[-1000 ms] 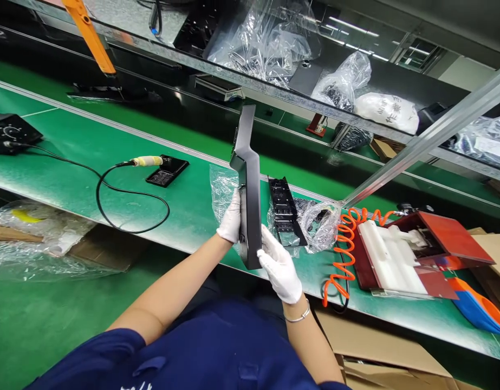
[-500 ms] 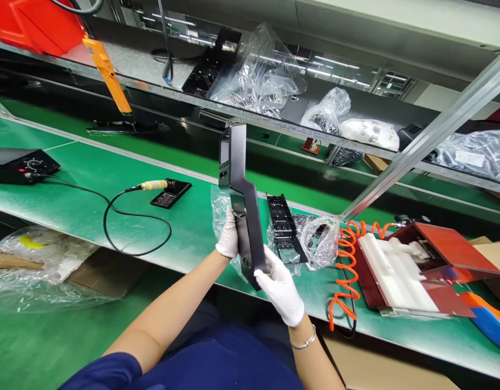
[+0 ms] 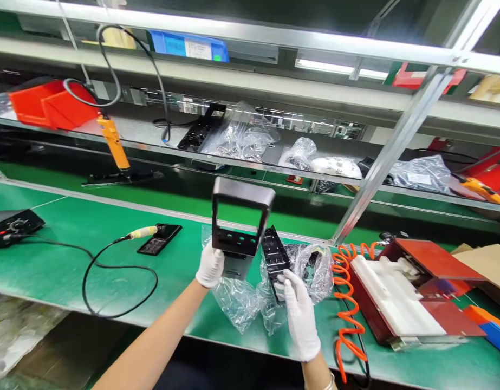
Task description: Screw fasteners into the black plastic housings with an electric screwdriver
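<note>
Black housing point(image 3: 241, 223): centre of the frame, raised off the table point(image 3: 63, 271) with its open window frame turned toward the camera, so the inner face with its holes shows, a position that suits inspection. Held by the left hand point(image 3: 210, 265) alone; white-gloved fingers point(image 3: 215, 259) are clamped on the lower left edge, leaving the window unobstructed.

Right hand point(image 3: 300, 317): lower centre-right, white glove, fingers spread and slack, holding nothing. It hovers just beside the black tray part point(image 3: 275, 259), which lies on crumpled plastic bags point(image 3: 250, 300); the bags appear to serve as a pad between parts and table.

Orange coiled hose point(image 3: 347, 303): right of the bags, trailing toward the near table edge.

Red fixture with white block point(image 3: 400, 292): right of frame, lid open, well apart from both hands.

Soldering iron with yellow grip point(image 3: 142, 233): left of centre, tip resting on a small black plate point(image 3: 159, 239), probably to keep heat off the green mat; its cable loops back to a black control box point(image 3: 12, 226) at the left edge.

Orange screwdriver point(image 3: 114, 143): upper left, hanging from a cable.

Shelf point(image 3: 144, 151): upper frame, holding bagged parts and a red bin point(image 3: 50, 105).
</note>
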The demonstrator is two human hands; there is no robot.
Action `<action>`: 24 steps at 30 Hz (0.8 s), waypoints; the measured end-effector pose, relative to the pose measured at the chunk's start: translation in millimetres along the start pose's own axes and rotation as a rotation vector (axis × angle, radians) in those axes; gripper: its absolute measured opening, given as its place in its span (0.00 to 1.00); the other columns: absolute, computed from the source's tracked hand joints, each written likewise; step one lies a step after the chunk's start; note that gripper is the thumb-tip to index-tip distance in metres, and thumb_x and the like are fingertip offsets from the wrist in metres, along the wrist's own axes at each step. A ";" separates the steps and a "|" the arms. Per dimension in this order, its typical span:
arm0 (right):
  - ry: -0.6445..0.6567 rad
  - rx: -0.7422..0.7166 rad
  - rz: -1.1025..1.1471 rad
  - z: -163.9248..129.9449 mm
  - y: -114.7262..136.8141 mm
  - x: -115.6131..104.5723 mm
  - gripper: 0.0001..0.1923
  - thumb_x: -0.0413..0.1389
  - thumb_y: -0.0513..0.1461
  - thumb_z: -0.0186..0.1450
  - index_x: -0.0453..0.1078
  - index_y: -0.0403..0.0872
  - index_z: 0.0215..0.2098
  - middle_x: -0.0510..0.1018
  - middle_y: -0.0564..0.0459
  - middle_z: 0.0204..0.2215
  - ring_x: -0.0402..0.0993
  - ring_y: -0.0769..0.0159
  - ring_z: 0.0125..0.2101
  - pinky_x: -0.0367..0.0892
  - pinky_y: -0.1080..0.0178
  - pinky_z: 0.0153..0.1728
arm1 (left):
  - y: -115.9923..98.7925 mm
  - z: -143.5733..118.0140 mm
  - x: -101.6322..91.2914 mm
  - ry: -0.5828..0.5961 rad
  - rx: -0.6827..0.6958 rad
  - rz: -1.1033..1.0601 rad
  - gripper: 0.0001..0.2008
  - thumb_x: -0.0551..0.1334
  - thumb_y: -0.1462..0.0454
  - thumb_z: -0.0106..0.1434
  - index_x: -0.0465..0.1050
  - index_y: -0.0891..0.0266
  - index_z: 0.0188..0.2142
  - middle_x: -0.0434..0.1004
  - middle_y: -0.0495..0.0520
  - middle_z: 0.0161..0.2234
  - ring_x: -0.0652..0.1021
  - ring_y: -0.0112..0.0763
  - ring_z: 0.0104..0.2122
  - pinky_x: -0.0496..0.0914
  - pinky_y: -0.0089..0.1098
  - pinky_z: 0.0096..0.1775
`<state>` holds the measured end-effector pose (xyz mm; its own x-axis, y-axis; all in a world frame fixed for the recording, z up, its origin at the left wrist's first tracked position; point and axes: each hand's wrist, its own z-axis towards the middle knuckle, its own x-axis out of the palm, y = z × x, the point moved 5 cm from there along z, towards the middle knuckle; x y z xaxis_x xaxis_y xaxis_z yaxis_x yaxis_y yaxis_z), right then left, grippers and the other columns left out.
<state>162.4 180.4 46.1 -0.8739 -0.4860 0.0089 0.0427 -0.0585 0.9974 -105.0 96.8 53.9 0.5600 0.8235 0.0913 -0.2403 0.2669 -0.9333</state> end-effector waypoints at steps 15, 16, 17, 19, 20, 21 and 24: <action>-0.375 -0.435 -0.266 -5.4 88.4 -78.7 0.27 0.61 0.48 0.64 0.69 0.45 0.58 0.74 0.42 0.57 0.77 0.65 0.52 0.76 0.56 0.56 | -38.9 6.6 15.0 0.445 0.339 0.898 0.22 0.65 0.42 0.48 0.69 0.57 0.21 0.73 0.52 0.20 0.74 0.36 0.22 0.62 0.32 0.26; -0.353 -0.465 -0.315 -4.6 89.6 -78.6 0.28 0.63 0.46 0.62 0.69 0.45 0.58 0.73 0.43 0.59 0.75 0.64 0.55 0.73 0.53 0.62 | -45.6 0.8 23.1 0.502 0.388 0.977 0.24 0.65 0.40 0.50 0.69 0.58 0.21 0.73 0.53 0.20 0.75 0.36 0.22 0.61 0.32 0.26; -0.337 -0.479 -0.320 -2.8 89.2 -79.0 0.27 0.64 0.45 0.60 0.70 0.46 0.56 0.73 0.44 0.58 0.73 0.63 0.58 0.68 0.51 0.67 | -52.6 -5.3 31.2 0.546 0.433 1.033 0.26 0.65 0.38 0.52 0.70 0.58 0.21 0.73 0.53 0.19 0.75 0.37 0.22 0.61 0.32 0.25; -0.328 -0.454 -0.219 4.4 83.8 -81.5 0.20 0.65 0.44 0.58 0.72 0.45 0.46 0.76 0.46 0.51 0.73 0.64 0.56 0.66 0.51 0.68 | -65.1 -17.1 46.9 0.609 0.512 1.111 0.31 0.62 0.34 0.55 0.72 0.60 0.22 0.73 0.54 0.20 0.77 0.39 0.23 0.60 0.32 0.26; -0.333 -0.421 -0.148 9.2 79.1 -83.5 0.17 0.65 0.45 0.58 0.71 0.45 0.40 0.77 0.48 0.45 0.74 0.65 0.52 0.70 0.53 0.65 | -69.6 -21.9 53.3 0.629 0.542 1.136 0.33 0.61 0.32 0.56 0.73 0.60 0.23 0.73 0.55 0.20 0.77 0.39 0.24 0.61 0.32 0.26; -0.346 -0.386 -0.085 14.3 73.6 -86.5 0.16 0.65 0.46 0.58 0.68 0.45 0.36 0.77 0.49 0.41 0.74 0.67 0.47 0.73 0.56 0.59 | -72.7 -25.7 58.1 0.644 0.572 1.148 0.34 0.59 0.32 0.58 0.75 0.61 0.24 0.73 0.55 0.20 0.78 0.40 0.24 0.62 0.33 0.26; -0.409 -0.306 0.042 27.9 57.0 -104.2 0.18 0.62 0.49 0.59 0.65 0.45 0.36 0.74 0.51 0.36 0.72 0.72 0.37 0.75 0.64 0.43 | -75.8 -30.8 58.4 0.634 0.723 1.090 0.30 0.59 0.37 0.65 0.80 0.62 0.34 0.80 0.60 0.28 0.81 0.45 0.29 0.71 0.37 0.31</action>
<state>242.4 252.0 104.0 -0.9837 -0.1159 0.1373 0.1684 -0.3286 0.9293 -29.6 109.3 119.3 0.0454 0.4744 -0.8791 -0.9989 0.0126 -0.0448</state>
